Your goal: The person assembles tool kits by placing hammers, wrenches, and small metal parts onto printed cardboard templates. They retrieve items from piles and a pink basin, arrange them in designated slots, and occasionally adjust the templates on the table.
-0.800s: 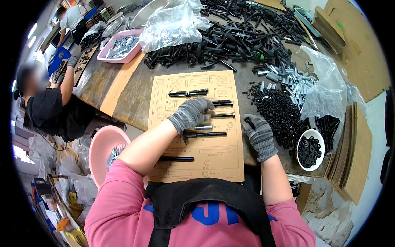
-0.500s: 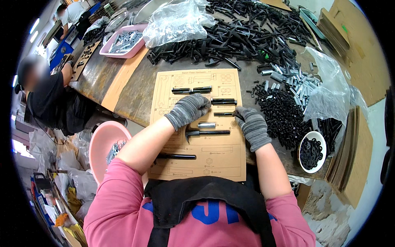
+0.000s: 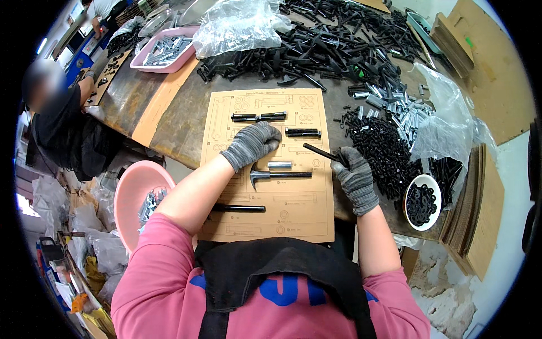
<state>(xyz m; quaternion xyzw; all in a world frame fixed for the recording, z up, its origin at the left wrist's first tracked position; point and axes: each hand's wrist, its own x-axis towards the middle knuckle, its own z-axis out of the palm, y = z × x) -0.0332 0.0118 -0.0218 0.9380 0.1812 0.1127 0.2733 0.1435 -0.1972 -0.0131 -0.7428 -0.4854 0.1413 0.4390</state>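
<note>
A brown card sheet [image 3: 305, 223] printed with outlines of hardware lies before me. My right hand [image 3: 357, 179], in a grey knitted glove, grips a slim black rod [image 3: 320, 151] by one end, tilted over the sheet's right side. My left hand [image 3: 252, 146], gloved alike, rests over the sheet's middle with fingers curled; whatever they hold is hidden. Black bolts [image 3: 259, 117] lie near the top, with another black bolt pair [image 3: 303, 133] to their right. Below are a silver tube [image 3: 280, 165], a black claw-headed tool [image 3: 282, 175] and a black bar [image 3: 243, 208] partly under my left forearm.
Heaps of black tools [image 3: 316, 45], silver tubes [image 3: 403, 116] and small black screws [image 3: 375, 144] cover the bench. A white bowl [image 3: 411, 217] of black rings stands right. Pink tubs [image 3: 125, 198] hold metal parts. A co-worker [image 3: 68, 130] sits left.
My right hand has lifted the black rod off the sheet and tilted it. My left hand has shifted slightly left, away from the rod. The view has moved slightly.
</note>
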